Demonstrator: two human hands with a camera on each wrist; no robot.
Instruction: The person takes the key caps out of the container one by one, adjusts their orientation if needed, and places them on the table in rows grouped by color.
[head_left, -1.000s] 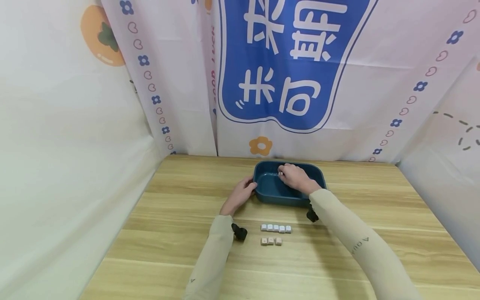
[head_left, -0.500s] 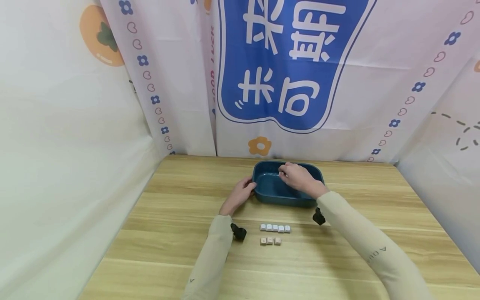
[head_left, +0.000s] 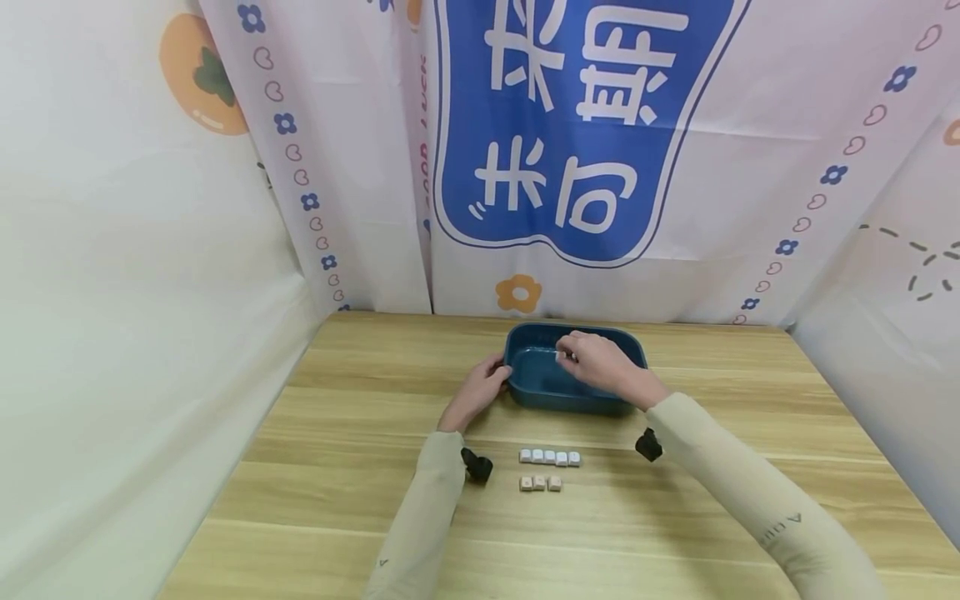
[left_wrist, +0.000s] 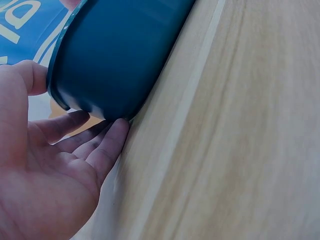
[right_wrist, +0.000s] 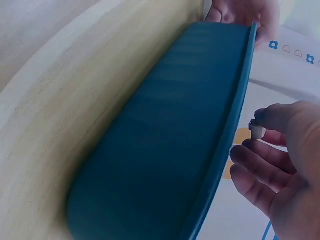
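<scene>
A teal rectangular dish (head_left: 572,402) stands near the back of the wooden table. My left hand (head_left: 477,393) holds its left end; in the left wrist view the thumb hooks over the rim while the fingers (left_wrist: 116,137) lie against the outer wall. Over the dish's opening, my right hand (head_left: 596,362) pinches a small pale keycap (right_wrist: 256,130) between thumb and index finger. The dish's wall hides its floor in both wrist views. In front of it lie a row of several white keycaps (head_left: 550,457) and, nearer, a row of 3 beige keycaps (head_left: 540,483).
The wooden table (head_left: 360,467) reaches a printed cloth (head_left: 480,275) hanging right behind the dish. White cloth walls (head_left: 150,333) close in the left and right sides. A black wrist camera (head_left: 648,444) hangs from the right sleeve, near the dish's front right corner.
My right hand has drawn up and slightly nearer over the dish, still pinching the keycap, as its forearm shifted right. The left hand, dish and keycap rows stay put.
</scene>
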